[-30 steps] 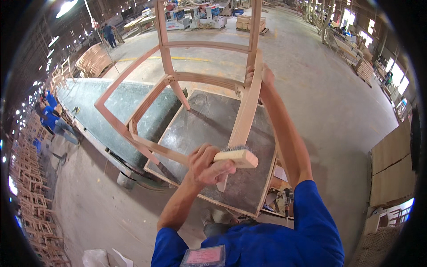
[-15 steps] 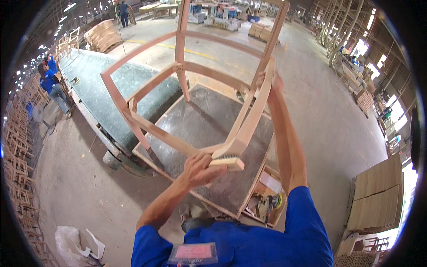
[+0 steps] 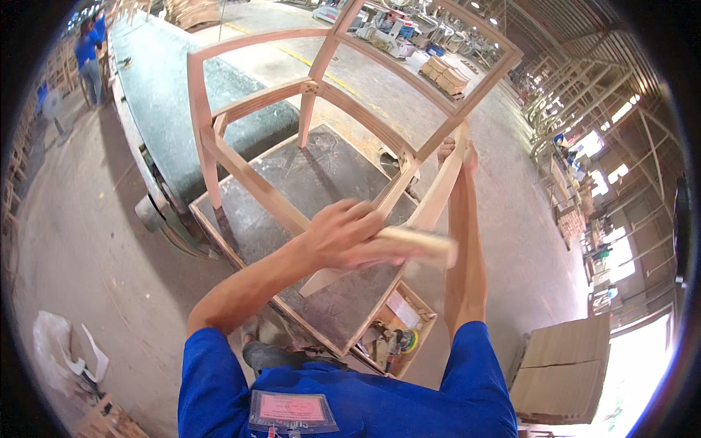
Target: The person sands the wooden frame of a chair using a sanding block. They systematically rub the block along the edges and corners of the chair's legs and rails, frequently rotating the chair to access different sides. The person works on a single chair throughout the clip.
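Note:
A bare wooden chair frame lies tipped on a dark-topped work table in front of me. My left hand is closed on a pale wooden block and presses it against the frame's near leg. My right hand reaches out at arm's length and grips the same leg higher up, where it meets the frame. Both forearms come up from blue sleeves at the lower edge.
A shelf under the table holds a round yellow-green tool and scraps. A long grey conveyor runs left. A person in blue stands far left. Stacked boards sit lower right, white bags lower left.
My view has swung and closed in on the frame. My left hand has slid the block along the near leg, toward the right. My right hand keeps its grip on the leg.

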`<state>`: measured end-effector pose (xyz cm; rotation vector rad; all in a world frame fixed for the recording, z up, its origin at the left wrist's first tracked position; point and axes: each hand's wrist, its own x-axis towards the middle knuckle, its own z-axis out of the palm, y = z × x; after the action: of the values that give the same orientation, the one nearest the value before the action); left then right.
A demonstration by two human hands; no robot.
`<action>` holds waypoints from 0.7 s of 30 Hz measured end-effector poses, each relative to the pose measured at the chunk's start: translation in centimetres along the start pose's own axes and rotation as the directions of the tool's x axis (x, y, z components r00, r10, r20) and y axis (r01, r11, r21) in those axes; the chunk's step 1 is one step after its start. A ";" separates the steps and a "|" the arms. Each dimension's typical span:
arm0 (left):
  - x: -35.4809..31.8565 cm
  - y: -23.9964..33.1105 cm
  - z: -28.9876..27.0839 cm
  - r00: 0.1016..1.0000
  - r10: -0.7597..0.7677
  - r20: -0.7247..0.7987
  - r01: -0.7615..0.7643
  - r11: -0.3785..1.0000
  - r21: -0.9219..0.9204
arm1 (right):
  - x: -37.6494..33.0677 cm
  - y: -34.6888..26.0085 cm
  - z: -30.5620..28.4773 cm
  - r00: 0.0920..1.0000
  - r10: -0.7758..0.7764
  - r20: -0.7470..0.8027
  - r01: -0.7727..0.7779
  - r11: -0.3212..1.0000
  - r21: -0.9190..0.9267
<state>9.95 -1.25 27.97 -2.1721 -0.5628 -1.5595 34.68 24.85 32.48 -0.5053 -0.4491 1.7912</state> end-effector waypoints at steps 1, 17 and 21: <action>0.1 0.7 0.1 1.000 -0.028 0.008 0.028 1.000 0.010 | -0.4 -0.2 -0.3 1.000 -0.013 -0.026 0.012 1.000 -0.017; 0.1 12.6 7.4 0.637 -0.709 -0.304 0.701 0.696 -0.155 | -0.8 -0.9 -0.4 0.990 0.088 0.110 -0.073 0.988 -0.135; -9.4 15.1 8.4 0.538 -0.806 -0.246 0.833 0.553 0.011 | -0.3 -0.6 -0.4 0.987 0.034 0.157 -0.004 0.983 -0.183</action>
<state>21.98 -10.19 15.19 -1.6288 -1.7577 -2.0728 35.40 24.76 32.48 -0.4955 -0.7271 1.8258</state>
